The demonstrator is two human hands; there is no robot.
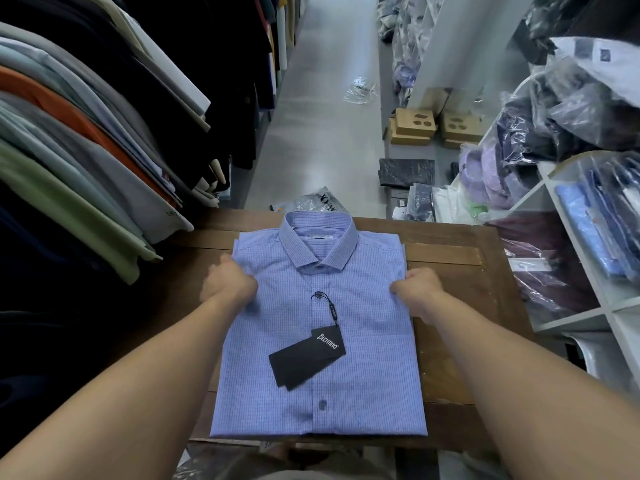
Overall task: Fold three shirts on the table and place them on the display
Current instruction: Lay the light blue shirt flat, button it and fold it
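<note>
"One shirt, is it?"

"One, yes. The blue checked shirt (346, 393) lies folded, front up and buttoned, on the wooden surface (450, 341), with its collar (318, 237) at the end away from me."

"And your hands?"

"My left grip (230, 284) is at the shirt's left edge, just below the shoulder, fingers curled round the fold. It is blurred, so I can't tell you more than that. My right grip (417, 287) is at the shirt's right edge, level with the left one, fingers curled under and thumb on top, pinching the cloth."

"Anything lying on the shirt?"

"A black tag (306, 358) on a black cord, resting on the middle of the front."

"What's around it?"

"Left of the shirt hangs a row of garments (86, 168), green, grey and orange among them. Right of the shirt stand white shelves (620, 308) with clothes in clear bags. Beyond the collar runs a grey floor (322, 116), with cardboard boxes (414, 126) on its right side."
</note>
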